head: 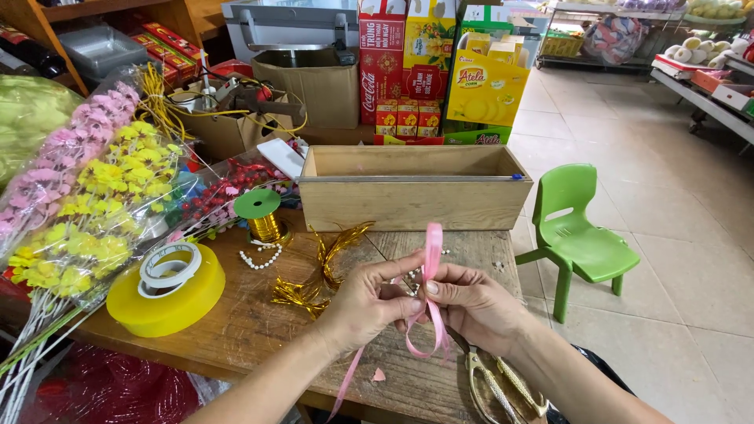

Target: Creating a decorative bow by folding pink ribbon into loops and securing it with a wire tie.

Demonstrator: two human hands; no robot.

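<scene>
**Pink ribbon pinched over the desk's near edge**

Head view: both hands meet above the desk [259, 314]. Left hand [369, 302] and right hand [467, 302] close their fingertips on a pink ribbon [432, 251], holding its loop upright, tails hanging. Gold-handled scissors [503, 389] lie beside the right wrist, within reach.
</scene>
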